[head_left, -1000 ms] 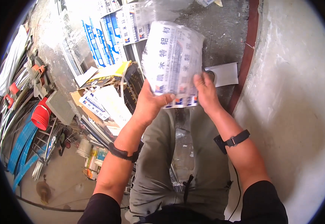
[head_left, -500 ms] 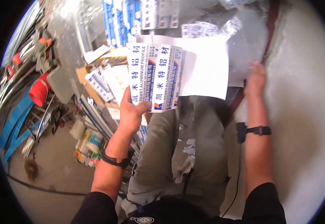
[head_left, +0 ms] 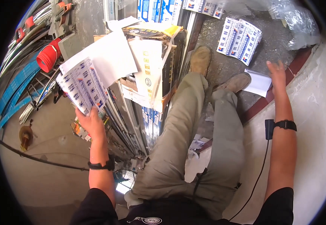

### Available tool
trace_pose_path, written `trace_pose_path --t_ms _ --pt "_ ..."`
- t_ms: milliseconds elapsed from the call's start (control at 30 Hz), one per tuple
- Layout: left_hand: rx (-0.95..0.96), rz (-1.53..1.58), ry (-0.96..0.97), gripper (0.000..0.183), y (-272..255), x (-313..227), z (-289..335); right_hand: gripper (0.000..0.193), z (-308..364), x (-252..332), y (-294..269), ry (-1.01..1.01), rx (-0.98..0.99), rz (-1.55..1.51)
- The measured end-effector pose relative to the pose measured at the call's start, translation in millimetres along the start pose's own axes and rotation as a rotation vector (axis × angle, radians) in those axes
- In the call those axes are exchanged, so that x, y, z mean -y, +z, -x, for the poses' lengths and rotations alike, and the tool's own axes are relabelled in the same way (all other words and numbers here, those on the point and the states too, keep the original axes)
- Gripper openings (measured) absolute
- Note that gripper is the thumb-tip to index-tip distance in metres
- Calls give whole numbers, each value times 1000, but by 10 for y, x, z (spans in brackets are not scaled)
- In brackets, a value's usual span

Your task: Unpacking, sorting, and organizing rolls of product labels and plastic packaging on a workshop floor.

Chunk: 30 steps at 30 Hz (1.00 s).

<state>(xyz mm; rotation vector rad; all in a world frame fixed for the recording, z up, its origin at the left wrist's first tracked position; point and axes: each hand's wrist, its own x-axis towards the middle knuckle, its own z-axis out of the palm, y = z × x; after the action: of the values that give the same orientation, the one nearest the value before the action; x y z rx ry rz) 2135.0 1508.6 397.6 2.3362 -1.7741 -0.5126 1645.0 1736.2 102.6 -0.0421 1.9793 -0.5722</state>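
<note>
My left hand (head_left: 90,123), at the left, is closed on printed sheets (head_left: 83,84) with blue and orange print on white. A large blank white sheet (head_left: 105,56) spreads from behind them toward the open cardboard box. On the right, my right hand (head_left: 278,77) has its fingers apart and holds nothing. Beside it a small white sheet (head_left: 258,83) with a curled edge lies by my shoe; whether hand and sheet touch, I cannot tell. Farther off, another printed sheet (head_left: 239,40) lies on the grey floor.
The cardboard box (head_left: 172,35) stands left of my legs among long metal profiles (head_left: 127,120). Crumpled clear plastic film (head_left: 296,26) lies at the far right. At the left are blue strips (head_left: 15,95) and a red cone-shaped piece (head_left: 48,56). A pale wall borders the right side.
My left hand has carried the sheets left, away from in front of my legs. My right hand has moved slightly right, its fingers spread. The box and both shoes now show.
</note>
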Motion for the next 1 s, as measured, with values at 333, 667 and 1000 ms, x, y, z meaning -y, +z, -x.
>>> trace_pose_path --t_ms 333,667,1000 --pt "585 -335 62 49 1575 628 -572 109 -504 16 980 -58 -79 359" --pt "1161 430 -805 37 2338 2001 -1516 103 -831 77 1551 226 -406 307" --pt "1271 -411 175 43 1430 1828 -1556 18 -212 -390 455 -150 234 664"
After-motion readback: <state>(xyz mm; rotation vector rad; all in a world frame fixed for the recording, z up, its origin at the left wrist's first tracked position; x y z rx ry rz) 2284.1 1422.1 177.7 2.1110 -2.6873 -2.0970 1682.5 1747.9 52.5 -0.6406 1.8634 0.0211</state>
